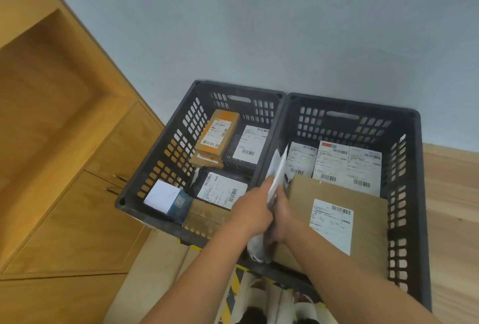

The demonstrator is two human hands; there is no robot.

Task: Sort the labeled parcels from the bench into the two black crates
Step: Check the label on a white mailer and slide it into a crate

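Both hands meet above the wall shared by the two crates: the left hand (pixel 252 208) and right hand (pixel 282 217) have their fingers (pixel 265 190) curled round a white mailer parcel (pixel 277 168), gripping it on edge. Just right, in the right crate (pixel 414 168), a labelled cardboard box (pixel 337 194) partly covers white labelled parcels (pixel 347 165). The left crate (pixel 160 147) holds an orange box (pixel 220 134) and other labelled packages.

Pale blue-grey wall (pixel 259 25), honey-toned wooden cabinet (pixel 51 142) at left — light wood floor (pixel 451 207) at right
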